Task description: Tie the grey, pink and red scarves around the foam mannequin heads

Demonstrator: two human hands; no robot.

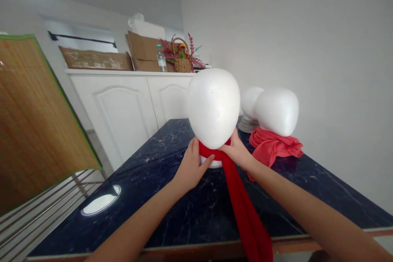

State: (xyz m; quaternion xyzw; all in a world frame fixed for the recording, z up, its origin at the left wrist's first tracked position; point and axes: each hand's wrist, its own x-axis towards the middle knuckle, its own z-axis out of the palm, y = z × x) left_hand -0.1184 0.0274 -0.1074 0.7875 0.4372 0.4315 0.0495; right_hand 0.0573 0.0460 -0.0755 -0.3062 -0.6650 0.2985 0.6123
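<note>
A white foam mannequin head [213, 104] stands upright on the dark blue marbled table [147, 172]. Around its neck goes a red scarf [245, 204], whose long end hangs down toward me over the table's front edge. My left hand [193, 166] is closed on the scarf at the left of the neck, thumb pressed to the front. At the right of the neck my right hand [238, 151] pinches the scarf where the long end comes off. The back of the neck is hidden behind the head.
To the right, another white foam head [278, 110] sits with a coral scarf [276, 147] around its base. Behind it is a further foam head [251, 100] with grey cloth [247, 125] at its neck. A white cabinet [123, 106] bears a bottle [161, 59], boxes and a flower basket [182, 64].
</note>
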